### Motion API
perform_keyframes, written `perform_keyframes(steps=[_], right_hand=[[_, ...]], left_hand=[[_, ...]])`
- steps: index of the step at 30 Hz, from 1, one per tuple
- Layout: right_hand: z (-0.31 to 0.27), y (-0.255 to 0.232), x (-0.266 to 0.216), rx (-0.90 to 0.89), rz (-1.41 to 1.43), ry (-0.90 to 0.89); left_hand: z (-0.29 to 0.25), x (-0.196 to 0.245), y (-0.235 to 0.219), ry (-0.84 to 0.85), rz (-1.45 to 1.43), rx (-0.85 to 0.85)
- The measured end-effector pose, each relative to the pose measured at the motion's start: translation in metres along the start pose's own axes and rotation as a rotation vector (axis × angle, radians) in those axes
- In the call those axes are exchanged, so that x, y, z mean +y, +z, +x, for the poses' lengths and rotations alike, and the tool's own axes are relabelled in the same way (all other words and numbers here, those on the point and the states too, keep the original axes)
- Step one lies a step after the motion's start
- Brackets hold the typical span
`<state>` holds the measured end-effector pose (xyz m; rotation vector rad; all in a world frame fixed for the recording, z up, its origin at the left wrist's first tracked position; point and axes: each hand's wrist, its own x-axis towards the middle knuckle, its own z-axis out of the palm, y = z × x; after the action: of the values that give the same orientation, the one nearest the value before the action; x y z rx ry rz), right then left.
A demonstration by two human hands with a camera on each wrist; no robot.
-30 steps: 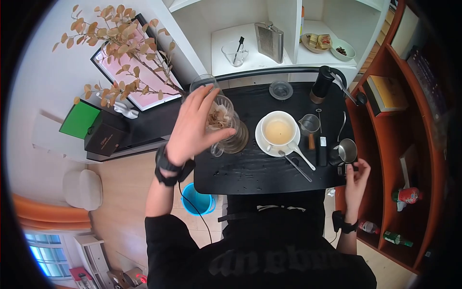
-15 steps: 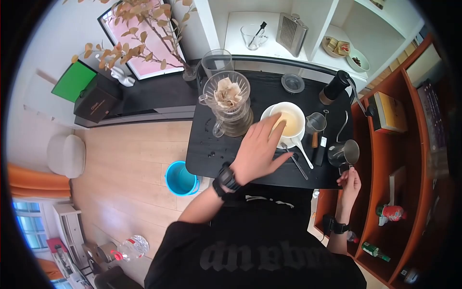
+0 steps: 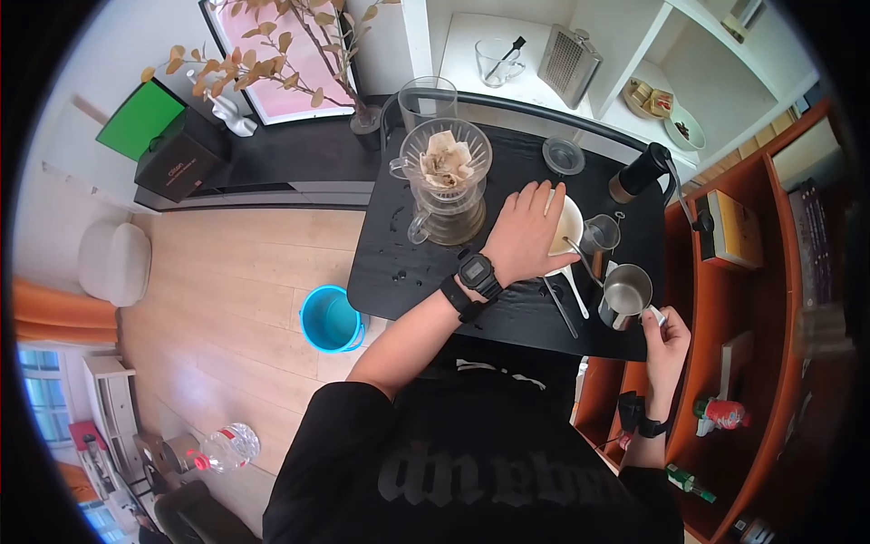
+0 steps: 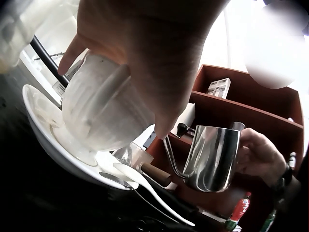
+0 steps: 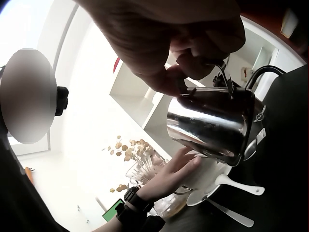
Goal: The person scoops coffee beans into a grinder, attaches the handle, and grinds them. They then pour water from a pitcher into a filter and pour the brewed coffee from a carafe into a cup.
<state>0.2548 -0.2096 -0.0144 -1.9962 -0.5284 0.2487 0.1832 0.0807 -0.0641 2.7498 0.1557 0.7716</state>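
Observation:
My left hand (image 3: 528,234) is around the near-left side of a white cup (image 3: 570,222), fingers along the far side and thumb along the near side. In the left wrist view the cup (image 4: 104,106) stands on a white saucer (image 4: 41,113), with a white spoon (image 4: 149,188) beside it. My right hand (image 3: 666,340) grips the handle of a steel gooseneck pitcher (image 3: 627,290). The thin spout reaches over the cup's rim at the right; whether liquid flows, I cannot tell. The right wrist view shows the pitcher (image 5: 210,123) hanging from the fingers.
Left of the cup stands a glass dripper (image 3: 446,159) with a paper filter on a glass server (image 3: 450,218). Behind are a glass dish (image 3: 563,156) and a black grinder (image 3: 640,172). A small glass jug (image 3: 601,234) is close to the pitcher. A blue bucket (image 3: 332,319) is on the floor.
My left hand has moved from near the dripper rightward onto the cup. My right hand has taken the pitcher's handle and brought the pitcher left, its spout now at the cup.

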Motion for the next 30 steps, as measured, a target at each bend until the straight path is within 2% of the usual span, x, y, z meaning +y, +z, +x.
perform_keyframes(steps=[4, 6, 12, 18, 20, 26, 29, 30], right_hand=[[0.016, 0.002, -0.028, -0.040, -0.049, -0.023], [0.024, -0.001, -0.041, -0.073, -0.184, -0.047], [0.034, 0.002, -0.103, -0.167, -0.550, -0.174], [0.035, 0.008, -0.127, -0.233, -0.771, -0.324], [0.035, 0.011, -0.131, -0.226, -0.811, -0.377], [0.035, 0.011, -0.135, -0.255, -0.826, -0.372], [0.038, 0.004, -0.118, -0.239, -0.745, -0.283], [0.038, 0.001, -0.104, -0.217, -0.617, -0.223]], left_hand=[[0.000, -0.001, 0.003, -0.008, -0.010, 0.010], [-0.001, -0.002, 0.006, 0.005, 0.008, 0.058], [-0.003, 0.000, 0.005, -0.010, 0.061, 0.055], [-0.004, 0.004, 0.008, -0.014, 0.155, 0.038], [-0.004, 0.004, 0.008, -0.013, 0.163, 0.026], [-0.004, 0.004, 0.007, -0.014, 0.175, 0.012], [-0.003, 0.003, 0.007, -0.020, 0.172, 0.006], [-0.004, 0.003, 0.007, -0.024, 0.171, 0.004]])
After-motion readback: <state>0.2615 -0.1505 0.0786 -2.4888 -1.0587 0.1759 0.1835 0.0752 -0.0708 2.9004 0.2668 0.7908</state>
